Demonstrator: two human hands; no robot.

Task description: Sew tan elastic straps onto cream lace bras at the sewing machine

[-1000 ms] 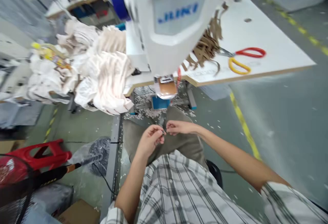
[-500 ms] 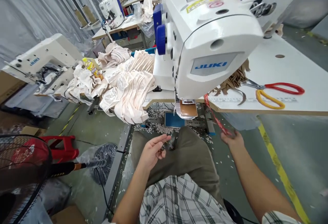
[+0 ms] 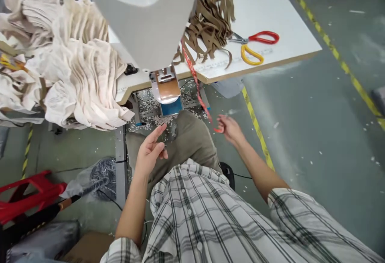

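My left hand (image 3: 150, 150) hovers over my lap with the forefinger stretched out and the thumb pinched on a thin thread or needle that is too small to name. My right hand (image 3: 230, 128), smeared by motion, is closed on the lower end of a red cord (image 3: 197, 86) that hangs from the white sewing machine (image 3: 144, 18). Under the machine's end sits a brown label piece (image 3: 168, 88) at the metal foot. Both hands are below the front edge of the white table (image 3: 270, 14).
Brown strips (image 3: 210, 22) lie piled on the table beside red-and-yellow scissors (image 3: 254, 46). Cream fabric pieces (image 3: 75, 78) are heaped at the left. A red stool (image 3: 27, 194) and a fan stand on the floor at lower left. A yellow floor line (image 3: 255, 126) runs right.
The view swung down and closer to the machine. My right hand stays on the red cord and has drawn nearer to my knee. The left hand keeps its pinch over my lap.
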